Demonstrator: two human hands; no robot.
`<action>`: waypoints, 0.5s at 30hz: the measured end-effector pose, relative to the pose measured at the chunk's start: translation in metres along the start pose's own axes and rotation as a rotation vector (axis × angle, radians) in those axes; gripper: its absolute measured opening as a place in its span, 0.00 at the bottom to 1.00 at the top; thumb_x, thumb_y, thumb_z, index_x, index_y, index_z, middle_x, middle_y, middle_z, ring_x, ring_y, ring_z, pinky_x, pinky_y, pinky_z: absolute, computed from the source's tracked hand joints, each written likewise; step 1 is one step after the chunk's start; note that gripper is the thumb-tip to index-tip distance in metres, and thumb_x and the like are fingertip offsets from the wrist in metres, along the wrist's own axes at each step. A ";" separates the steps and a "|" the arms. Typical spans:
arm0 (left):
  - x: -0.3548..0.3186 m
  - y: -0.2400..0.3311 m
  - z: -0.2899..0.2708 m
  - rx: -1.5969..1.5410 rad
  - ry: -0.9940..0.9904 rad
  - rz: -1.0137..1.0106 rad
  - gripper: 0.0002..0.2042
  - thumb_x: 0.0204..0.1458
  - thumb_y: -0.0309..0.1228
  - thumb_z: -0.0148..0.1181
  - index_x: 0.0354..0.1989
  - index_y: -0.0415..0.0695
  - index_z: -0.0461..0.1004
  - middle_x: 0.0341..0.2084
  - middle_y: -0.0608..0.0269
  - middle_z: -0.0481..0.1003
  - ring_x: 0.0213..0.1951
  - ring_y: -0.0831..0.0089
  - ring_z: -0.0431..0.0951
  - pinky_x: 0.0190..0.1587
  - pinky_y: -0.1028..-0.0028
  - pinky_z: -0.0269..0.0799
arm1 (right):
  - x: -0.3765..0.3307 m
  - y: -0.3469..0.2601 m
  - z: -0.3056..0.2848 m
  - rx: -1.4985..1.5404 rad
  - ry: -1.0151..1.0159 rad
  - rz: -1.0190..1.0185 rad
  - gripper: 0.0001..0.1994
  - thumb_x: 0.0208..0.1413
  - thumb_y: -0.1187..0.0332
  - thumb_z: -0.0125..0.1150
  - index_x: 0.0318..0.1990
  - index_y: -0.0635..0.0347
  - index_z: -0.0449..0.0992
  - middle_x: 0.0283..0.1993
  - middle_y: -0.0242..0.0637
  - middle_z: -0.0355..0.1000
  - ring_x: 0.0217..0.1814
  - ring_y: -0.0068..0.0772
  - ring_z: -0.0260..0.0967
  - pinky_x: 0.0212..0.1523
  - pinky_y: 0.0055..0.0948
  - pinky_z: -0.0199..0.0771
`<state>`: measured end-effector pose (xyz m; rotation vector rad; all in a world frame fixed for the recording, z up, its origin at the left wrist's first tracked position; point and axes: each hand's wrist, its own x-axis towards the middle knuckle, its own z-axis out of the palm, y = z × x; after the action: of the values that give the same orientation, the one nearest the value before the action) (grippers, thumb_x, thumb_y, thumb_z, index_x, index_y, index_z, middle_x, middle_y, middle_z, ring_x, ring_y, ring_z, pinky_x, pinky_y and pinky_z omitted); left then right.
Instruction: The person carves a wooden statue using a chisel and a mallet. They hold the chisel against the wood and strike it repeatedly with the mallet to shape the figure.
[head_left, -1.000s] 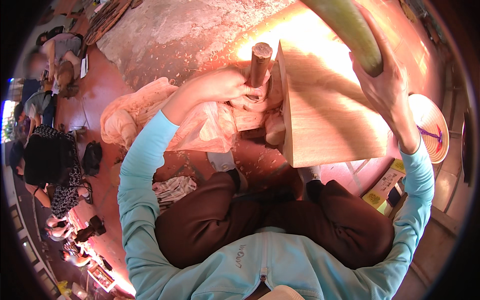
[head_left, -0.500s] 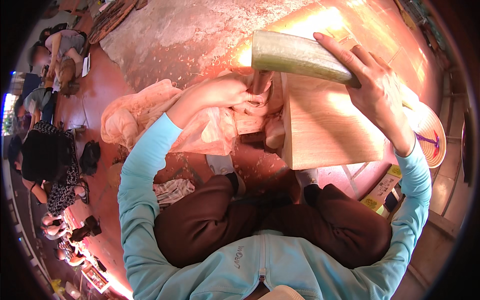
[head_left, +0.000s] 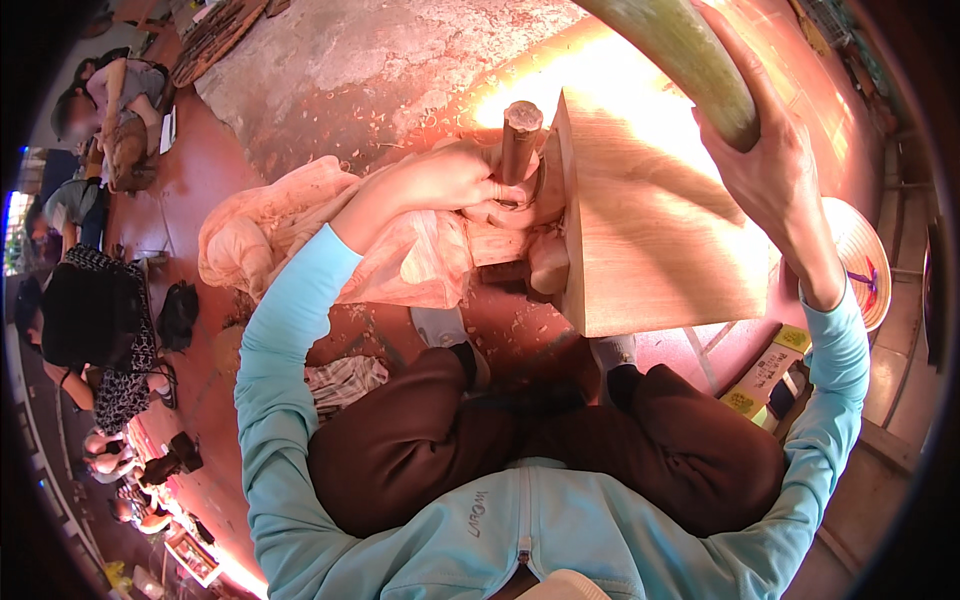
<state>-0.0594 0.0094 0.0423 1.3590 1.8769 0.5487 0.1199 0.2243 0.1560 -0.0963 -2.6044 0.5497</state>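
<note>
My left hand is closed around a chisel, a brown upright handle with a worn round top; its cutting end is hidden behind my fingers. That hand rests against a pale wood carving lying on its side, with draped, folded shapes. On the carving's right is its smooth, square wooden block. My right hand grips a thick, smooth, greenish, slightly curved wooden club, raised above the block's far right. The club's far end runs out of the top of the picture, apart from the chisel.
Wood shavings lie on the red tiled floor. A conical straw hat and a yellow-and-white box are at the right. Striped cloth lies by my left knee. Several people sit along the far left.
The club has swung up and away to the far right with my right hand, uncovering the chisel's top. My left hand has stayed in place on the chisel.
</note>
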 end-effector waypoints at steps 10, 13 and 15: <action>-0.009 0.054 0.020 -0.628 0.482 0.208 0.12 0.47 0.32 0.63 0.20 0.42 0.67 0.15 0.69 0.68 0.21 0.85 0.66 0.24 0.80 0.63 | -0.009 -0.012 0.002 -0.134 -0.292 -0.032 0.38 0.38 0.85 0.56 0.60 0.40 0.63 0.35 0.42 0.70 0.35 0.45 0.70 0.38 0.35 0.71; -0.009 0.046 0.033 -0.682 0.698 0.454 0.15 0.51 0.32 0.59 0.13 0.45 0.66 0.07 0.72 0.62 0.12 0.86 0.60 0.15 0.81 0.52 | -0.013 -0.010 -0.002 -0.041 -0.283 0.055 0.37 0.40 0.86 0.54 0.60 0.43 0.62 0.46 0.43 0.70 0.46 0.46 0.69 0.45 0.33 0.71; -0.015 0.028 0.031 -1.029 0.706 0.467 0.16 0.53 0.31 0.56 0.13 0.46 0.65 0.07 0.72 0.61 0.10 0.85 0.58 0.13 0.81 0.51 | -0.016 -0.004 -0.002 0.025 -0.245 0.103 0.35 0.41 0.86 0.53 0.61 0.46 0.61 0.53 0.42 0.68 0.54 0.45 0.66 0.51 0.33 0.69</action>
<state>-0.0157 0.0030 0.0468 0.8887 1.3015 2.0912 0.1354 0.2187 0.1521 -0.1652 -2.8415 0.6672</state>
